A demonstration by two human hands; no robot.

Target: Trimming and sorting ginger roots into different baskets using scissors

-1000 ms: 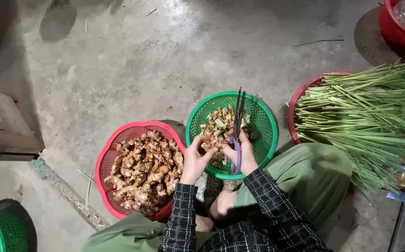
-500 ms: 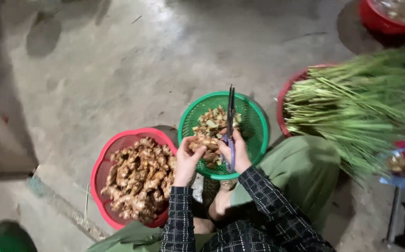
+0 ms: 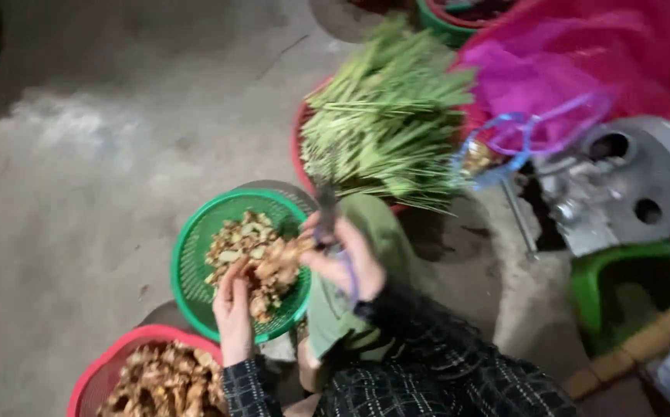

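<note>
Green basket [image 3: 196, 255] catches cut ginger; I see left hand [image 3: 235, 313] gripping ginger root [image 3: 277, 266] steady, right hand [image 3: 346, 259] clenching scissors [image 3: 326, 205] above it.

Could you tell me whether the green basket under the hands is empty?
No, the green basket holds a heap of cut ginger pieces, over which the left hand rests.

Both arms wear dark sleeves [image 3: 428, 347] with a fine pale check, reaching the wrists. Bare left hand [image 3: 233, 313], bare right hand [image 3: 350, 259]. Olive-green trousers [image 3: 366, 232] cover the knee.
</note>
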